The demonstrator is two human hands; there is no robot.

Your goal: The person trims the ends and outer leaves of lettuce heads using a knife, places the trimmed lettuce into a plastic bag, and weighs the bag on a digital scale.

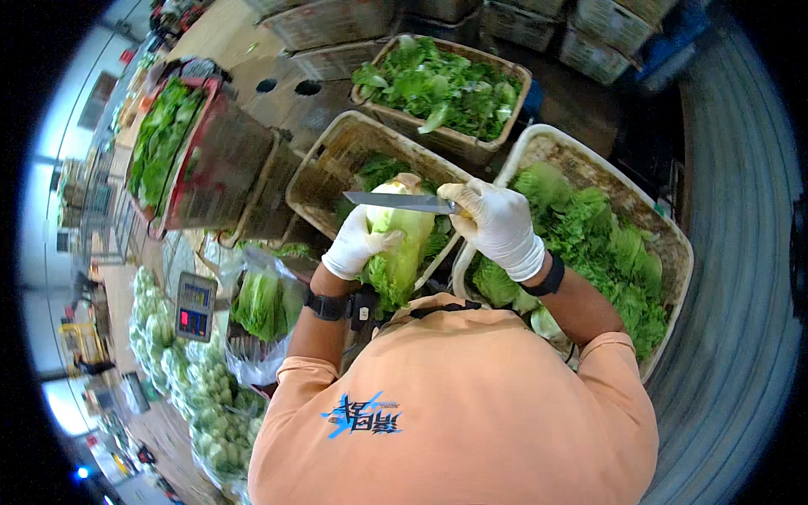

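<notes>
My left hand (360, 245), in a white glove, grips a head of leafy lettuce or cabbage (404, 237) from its left side, with the pale stem end pointing away from me. In my gloved right hand (495, 221) is a knife (401, 201), its blade pointing left and lying across the head just below the stem end. The head is over the near side of a stained plastic crate (328, 151) with some greens inside. To the right stands a white-rimmed tub (685, 252) holding many leafy heads.
Beyond is a crate (521, 95) of loose leaves. A red crate (205, 120) of greens stands at left, near a digital scale (195, 307), a plastic-lined container (252, 366) and piled, wrapped vegetables (208, 404). Boxes (600, 38) are stacked at the back.
</notes>
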